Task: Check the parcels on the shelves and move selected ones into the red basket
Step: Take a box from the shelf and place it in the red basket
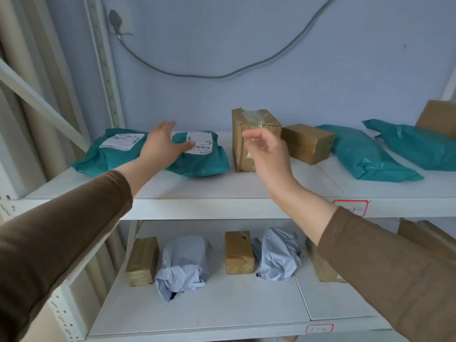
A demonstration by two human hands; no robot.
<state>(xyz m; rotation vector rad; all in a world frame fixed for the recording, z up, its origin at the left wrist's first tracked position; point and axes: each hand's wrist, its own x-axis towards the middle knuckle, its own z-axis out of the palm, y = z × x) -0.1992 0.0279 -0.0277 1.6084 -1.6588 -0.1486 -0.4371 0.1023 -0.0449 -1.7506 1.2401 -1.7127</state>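
On the upper shelf lie two teal mailer bags with white labels, one at the far left and one beside it. My left hand hovers open between them, thumb over the second bag's label. My right hand is open in front of an upright brown taped box. Right of it sit a smaller brown box and two more teal bags. No red basket is in view.
The lower shelf holds brown boxes and two grey-white crumpled bags. Another box stands at the upper far right. A grey cable hangs on the wall. The shelf upright rises at left.
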